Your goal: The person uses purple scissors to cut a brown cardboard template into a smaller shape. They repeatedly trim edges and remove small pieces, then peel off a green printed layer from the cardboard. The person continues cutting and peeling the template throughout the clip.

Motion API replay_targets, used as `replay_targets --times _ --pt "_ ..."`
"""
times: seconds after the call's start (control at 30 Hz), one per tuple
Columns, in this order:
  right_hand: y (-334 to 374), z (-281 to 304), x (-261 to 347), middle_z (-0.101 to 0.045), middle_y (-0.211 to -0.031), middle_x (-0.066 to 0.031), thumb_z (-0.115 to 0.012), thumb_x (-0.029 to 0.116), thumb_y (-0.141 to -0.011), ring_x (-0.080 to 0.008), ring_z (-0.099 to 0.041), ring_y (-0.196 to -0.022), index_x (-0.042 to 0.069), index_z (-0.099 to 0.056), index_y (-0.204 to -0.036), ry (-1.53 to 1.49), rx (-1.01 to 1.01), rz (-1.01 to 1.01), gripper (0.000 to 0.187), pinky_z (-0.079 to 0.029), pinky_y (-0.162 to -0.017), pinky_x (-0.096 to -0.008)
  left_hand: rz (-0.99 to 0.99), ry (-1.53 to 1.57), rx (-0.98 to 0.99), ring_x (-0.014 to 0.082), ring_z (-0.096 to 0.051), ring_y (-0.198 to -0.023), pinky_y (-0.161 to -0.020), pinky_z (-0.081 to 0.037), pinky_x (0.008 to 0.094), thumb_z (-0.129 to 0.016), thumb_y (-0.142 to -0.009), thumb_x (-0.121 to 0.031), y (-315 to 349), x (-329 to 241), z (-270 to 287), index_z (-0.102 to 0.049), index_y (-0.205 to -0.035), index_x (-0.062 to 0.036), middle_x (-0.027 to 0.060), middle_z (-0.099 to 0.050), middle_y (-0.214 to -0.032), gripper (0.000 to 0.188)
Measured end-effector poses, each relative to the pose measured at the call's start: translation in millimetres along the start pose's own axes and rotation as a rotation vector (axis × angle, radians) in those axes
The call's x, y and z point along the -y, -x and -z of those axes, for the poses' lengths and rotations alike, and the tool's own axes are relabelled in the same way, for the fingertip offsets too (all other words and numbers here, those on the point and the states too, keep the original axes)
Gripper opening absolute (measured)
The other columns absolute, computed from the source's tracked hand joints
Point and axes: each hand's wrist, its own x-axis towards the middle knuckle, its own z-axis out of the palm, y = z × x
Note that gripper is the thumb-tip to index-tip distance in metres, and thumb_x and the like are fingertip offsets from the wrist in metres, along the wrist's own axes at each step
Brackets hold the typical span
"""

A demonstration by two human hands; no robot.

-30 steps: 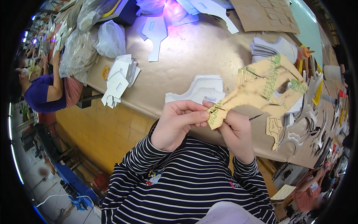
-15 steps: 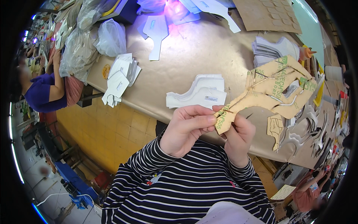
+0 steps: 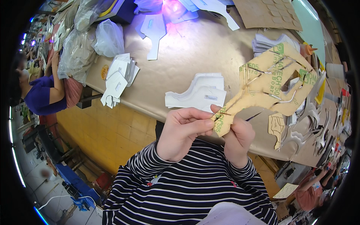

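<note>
A tan board template (image 3: pixel 268 82) with several cut slots and green print is held up over the table's near edge. My left hand (image 3: pixel 180 132) pinches its narrow lower end between thumb and fingers. On the other side of that end, my right hand (image 3: pixel 239 138) is closed on the template's lower edge, its fingertips partly hidden behind the board. A thin dark pointed tool (image 3: pixel 255 116) sticks out past my right hand; whether that hand grips it, I cannot make out. Just beyond my left hand lies a stack of white cut pieces (image 3: pixel 198 90).
Other white piece stacks lie at the left (image 3: pixel 119 80) and far right (image 3: pixel 272 43). A small tan template (image 3: pixel 276 127) and grey curved pieces (image 3: pixel 300 135) are at the right. Plastic bags (image 3: pixel 108 37) stand at the left edge, near a seated person in purple (image 3: pixel 45 88).
The template has tilted up slightly, its wide end rising and showing more fully. Both hands have shifted a little left and still hold it. The dark pointed tool shows more.
</note>
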Motion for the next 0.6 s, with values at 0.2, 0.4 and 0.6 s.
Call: replay_targets --times 0.2,0.4,0.6 --pt "-6.3 24.6 1.0 -0.069 -0.106 -0.0179 -0.049 -0.009 -0.086 -0.0193 -0.066 -0.081 -0.011 -0.061 -0.109 0.052 0.264 -0.040 0.026 -0.051 -0.075 -0.0266 0.161 -0.014 0.012 0.0155 -0.066 -0.080 -0.074 -0.054 0.0254 -0.064 -0.086 0.004 4.7 -9.3 6.1 -0.066 -0.099 0.0053 0.0138 -0.068 -0.094 0.013" --pt "-5.0 30.2 -5.0 -0.063 -0.085 -0.0160 -0.054 -0.005 -0.085 -0.0224 -0.062 -0.074 -0.007 -0.064 -0.099 -0.041 0.328 -0.252 0.017 -0.047 -0.068 -0.0306 0.169 -0.043 -0.056 0.0138 -0.064 -0.078 -0.072 -0.054 0.0249 -0.061 -0.086 0.003 1.8 -2.9 6.2 -0.066 -0.097 0.0033 0.0125 -0.067 -0.097 0.012" --pt "-1.4 29.2 -6.1 -0.068 -0.109 -0.0196 -0.050 -0.008 -0.083 -0.0240 -0.069 -0.093 -0.011 -0.064 -0.107 0.185 0.405 -0.113 0.028 -0.052 -0.084 -0.0303 0.201 -0.010 -0.046 0.0144 -0.064 -0.079 -0.072 -0.053 0.0255 -0.061 -0.087 0.002 -1.3 -6.8 4.6 -0.066 -0.098 0.0031 0.0112 -0.067 -0.093 0.012"
